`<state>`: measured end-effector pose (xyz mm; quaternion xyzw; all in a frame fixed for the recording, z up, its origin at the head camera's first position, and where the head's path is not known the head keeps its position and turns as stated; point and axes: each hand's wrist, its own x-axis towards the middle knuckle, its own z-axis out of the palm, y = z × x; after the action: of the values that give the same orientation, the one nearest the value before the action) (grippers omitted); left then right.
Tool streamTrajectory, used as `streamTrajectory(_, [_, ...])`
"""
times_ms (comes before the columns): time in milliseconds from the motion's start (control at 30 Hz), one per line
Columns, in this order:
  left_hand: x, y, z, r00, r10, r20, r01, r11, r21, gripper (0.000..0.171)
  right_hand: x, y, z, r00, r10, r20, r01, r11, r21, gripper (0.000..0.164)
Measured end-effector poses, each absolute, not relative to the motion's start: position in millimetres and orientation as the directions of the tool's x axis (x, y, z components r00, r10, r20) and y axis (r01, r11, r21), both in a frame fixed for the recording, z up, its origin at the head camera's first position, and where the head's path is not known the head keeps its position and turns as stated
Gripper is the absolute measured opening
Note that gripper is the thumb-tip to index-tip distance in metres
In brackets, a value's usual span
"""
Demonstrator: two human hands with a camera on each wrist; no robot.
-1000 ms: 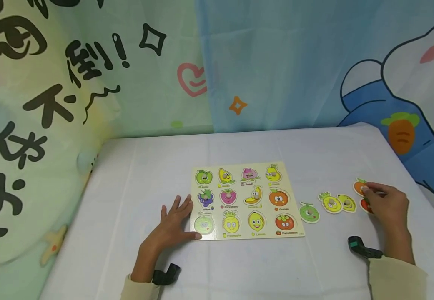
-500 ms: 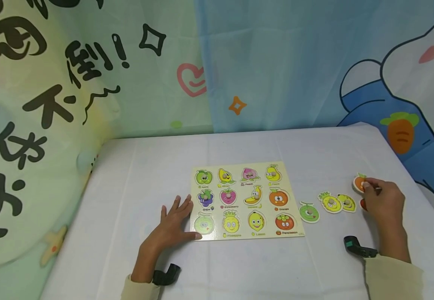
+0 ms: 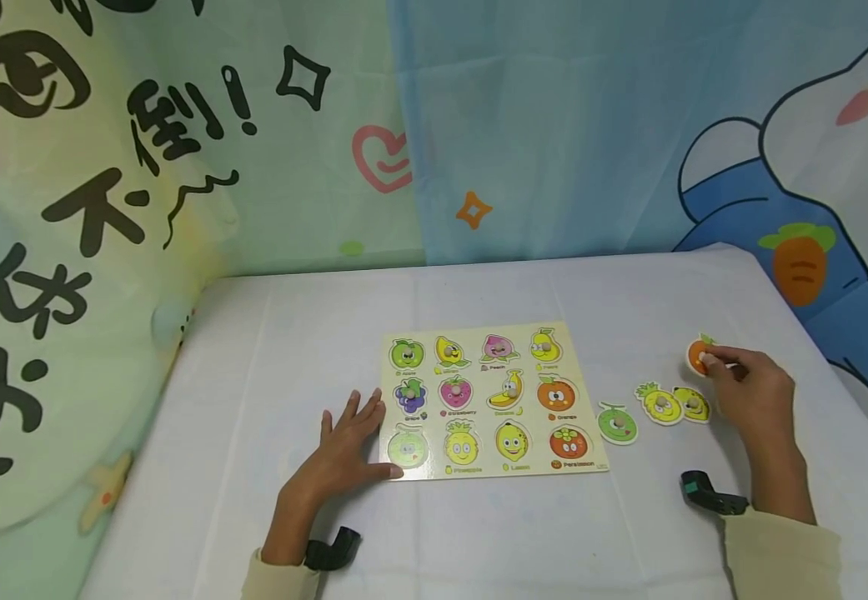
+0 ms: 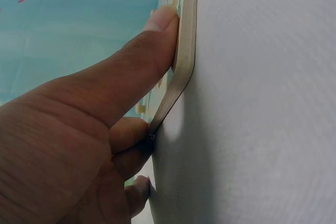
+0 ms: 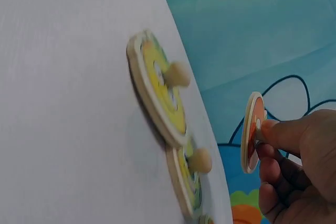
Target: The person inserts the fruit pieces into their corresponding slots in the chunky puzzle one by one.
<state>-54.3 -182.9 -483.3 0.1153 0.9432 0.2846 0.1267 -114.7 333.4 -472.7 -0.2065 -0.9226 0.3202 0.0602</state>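
Orange piece [image 3: 696, 355] in the right hand [image 3: 752, 392], above the right part of the worktop [image 3: 524, 533].
The grip of the right hand is narrow, with thumb and fingers pinching the orange piece at its middle. A little nearer and to the left lie a lemon piece [image 3: 693, 406] and, beside it, a pineapple piece [image 3: 659, 404]; further left lies a green piece [image 3: 617, 424], just beside the right edge of the board [image 3: 434, 417]. The board lies flat, with printed fruits in three rows. The left hand [image 3: 347, 454] has its grip wide: the fingers are spread by the left edge of the board, and the thumb rests on its near left corner. Behind the worktop hangs a printed backdrop [image 3: 524, 125].
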Motion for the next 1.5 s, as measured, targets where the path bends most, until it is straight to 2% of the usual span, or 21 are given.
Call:
streamTrajectory(267, [-54.9,-182.0,-483.6,-0.940,0.290,-0.179,0.139,0.806,0.575,0.102,-110.6,310.9,-463.1,-0.959,0.276,0.063,0.176,0.753,-0.634,0.042])
streamTrajectory(633, [-55.4,-183.0,-485.2,-0.939,0.295,-0.176,0.144,0.803,0.579,0.100,-107.0,278.4,-450.6,-0.966,0.105,0.238,-0.079,0.754,-0.653,0.028])
streamTrajectory(900, [-55.3,-184.3,-485.2,-0.941,0.289,-0.176,0.141,0.807,0.574,0.100,-109.2,258.7,-459.2,-0.978,0.059,0.201,-0.100,0.713,-0.694,0.029])
streamTrajectory(1167, [-55.4,-183.3,-485.0,-0.941,0.283,-0.188,0.130,0.812,0.570,0.101,-132.2,267.3,-527.5,-0.963,-0.033,0.267,-0.206,0.729,-0.653,0.027])
streamTrajectory(1267, [-55.5,-183.1,-484.7,-0.941,0.281,-0.190,0.128,0.813,0.568,0.101,-128.1,253.6,-521.2,-0.969,-0.058,0.241,-0.205,0.736,-0.645,0.022])
streamTrajectory(1500, [-55.9,-183.1,-485.5,-0.939,0.284,-0.193,0.131,0.816,0.563,0.101,-107.8,213.4,-468.9,-0.983,-0.121,0.138,-0.183,0.694,-0.697,0.018])
